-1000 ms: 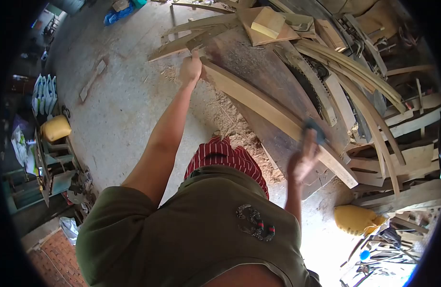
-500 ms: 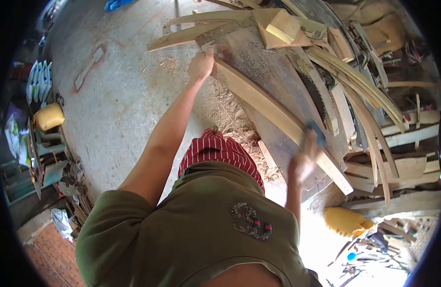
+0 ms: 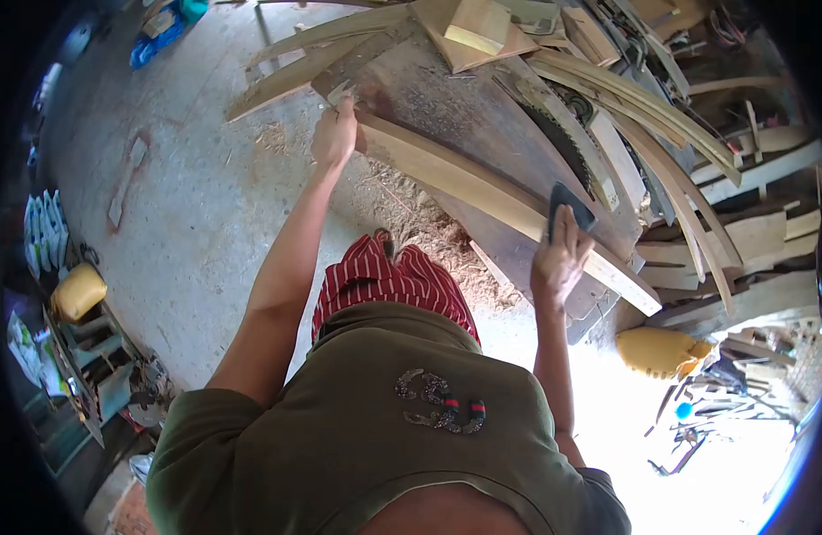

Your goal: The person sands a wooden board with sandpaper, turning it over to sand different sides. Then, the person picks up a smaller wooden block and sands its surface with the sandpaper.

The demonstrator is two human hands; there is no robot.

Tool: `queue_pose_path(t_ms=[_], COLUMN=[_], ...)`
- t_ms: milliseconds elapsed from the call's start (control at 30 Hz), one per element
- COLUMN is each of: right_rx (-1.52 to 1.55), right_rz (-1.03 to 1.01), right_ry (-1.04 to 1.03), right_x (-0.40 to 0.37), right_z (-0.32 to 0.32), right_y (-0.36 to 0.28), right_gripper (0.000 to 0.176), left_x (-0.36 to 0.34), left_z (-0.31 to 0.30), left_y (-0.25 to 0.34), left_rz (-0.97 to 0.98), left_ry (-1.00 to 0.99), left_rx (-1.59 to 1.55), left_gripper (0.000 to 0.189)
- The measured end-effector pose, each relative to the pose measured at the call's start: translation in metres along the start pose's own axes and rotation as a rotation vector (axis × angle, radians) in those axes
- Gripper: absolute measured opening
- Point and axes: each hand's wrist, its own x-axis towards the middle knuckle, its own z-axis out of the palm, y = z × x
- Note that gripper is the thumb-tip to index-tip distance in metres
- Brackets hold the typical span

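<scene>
A long, pale wooden board (image 3: 464, 174) lies slantwise along the near edge of a dark workbench (image 3: 429, 102). At its far left end my left hand (image 3: 336, 135) is closed, seemingly gripping the board's end; the fingertips are partly hidden. A small light-coloured piece (image 3: 340, 91) sticks up just beyond that hand. Near the board's right part, my right hand (image 3: 561, 263) presses a dark grey piece of sandpaper (image 3: 570, 210) against the wood, with fingers bent over it.
Thin wooden strips (image 3: 643, 111) and a toothed saw blade (image 3: 553, 143) lie beyond the board. A wood block (image 3: 479, 25) rests at the bench's back. Shavings (image 3: 429, 227) cover the floor below. Yellow containers (image 3: 662, 351) stand on both sides.
My right hand has come into sharper view, with the sandpaper shifted slightly up and left. My left hand still stays at the board's end. The whole view has turned a little.
</scene>
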Motion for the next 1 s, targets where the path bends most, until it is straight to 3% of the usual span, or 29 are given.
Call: queue_pose_path(t_ms=[67,100,133,200,267,333,467,567,633,700,800,867,1000], right_rx=[-0.161,-0.049,-0.012,0.129,0.160,0.183,-0.012,-0.066,-0.095,0.024,0.113,0.218,0.012], right_rz=[-0.197,-0.145,-0.321,-0.403,-0.430,-0.524,-0.216,-0.059,-0.218,-0.339,-0.429,-0.487,-0.238], right_ry=[0.046,-0.026,0.016,-0.005,-0.019,-0.052,0.082,-0.014,0.115,-0.020,-0.083,-0.103,0.026], right_x=[0.004,0.008,0.017,0.035,0.042,0.046,0.025,0.015,0.019,0.031,0.045,0.048,0.014], right_z=[0.009,0.025,0.017,0.019,0.018,0.020,0.013,0.001,0.025,0.013,0.012,0.010,0.018], right_y=[-0.032,-0.063,-0.100,-0.173,-0.201,-0.205,-0.102,-0.059,-0.085,-0.150,-0.204,-0.204,-0.102], right_gripper=[0.077,0.078,0.074,0.065,0.062,0.062,0.069,0.066,0.061,0.061,0.063,0.063,0.062], left_x=[0.003,0.004,0.005,0.015,0.012,0.014,0.025,0.027,0.025,0.022,0.014,0.016,0.009], left_z=[0.003,0.003,0.002,0.006,0.000,-0.006,0.011,0.018,0.018,0.015,-0.001,-0.001,0.009], left_y=[0.002,0.001,-0.001,-0.013,-0.007,-0.006,-0.022,-0.032,-0.029,-0.027,-0.012,-0.011,-0.009], left_rz=[0.036,0.046,0.027,0.044,0.065,0.076,0.002,0.091,0.086,0.125,0.097,0.038,0.154], left_ry=[0.002,-0.021,-0.088,-0.131,-0.148,-0.225,-0.094,0.035,-0.014,-0.052,-0.117,-0.159,-0.023], left_rx=[0.010,0.008,-0.054,-0.136,-0.118,-0.117,-0.046,-0.089,-0.071,-0.296,-0.240,-0.189,-0.292], left_gripper=[0.079,0.079,0.082,0.093,0.095,0.098,0.092,0.085,0.079,0.077,0.080,0.083,0.084])
